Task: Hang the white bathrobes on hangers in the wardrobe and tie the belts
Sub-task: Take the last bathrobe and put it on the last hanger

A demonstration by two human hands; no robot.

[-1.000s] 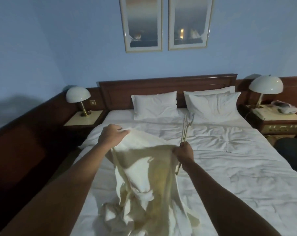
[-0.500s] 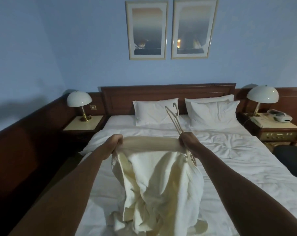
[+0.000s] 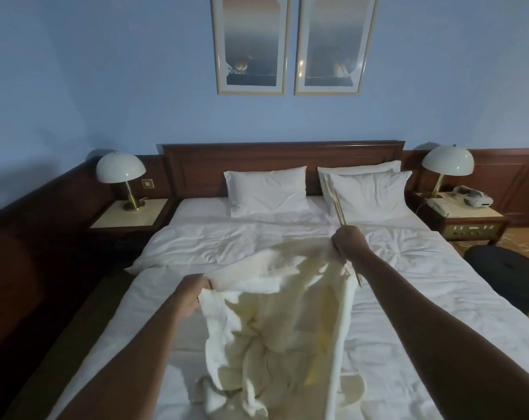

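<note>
A white bathrobe [image 3: 275,322] hangs spread between my two hands over the bed [image 3: 439,298], its lower part bunched on the sheet. My left hand [image 3: 190,295] grips one edge of the robe, low and to the left. My right hand [image 3: 348,244] is higher and further out, gripping the other edge together with pale wooden hangers [image 3: 336,204] that stick up past the fist toward the pillows. No wardrobe or belt can be made out.
White pillows [image 3: 267,192] lean on the dark wood headboard [image 3: 282,165]. Bedside tables with dome lamps [image 3: 120,174] stand on both sides; the right one also carries a telephone [image 3: 466,200]. A dark round seat [image 3: 508,274] is at the bed's right side.
My left hand has dropped lower and to the left with its robe edge while my right hand stayed high, so the robe now slants. The hangers tilted more upright.
</note>
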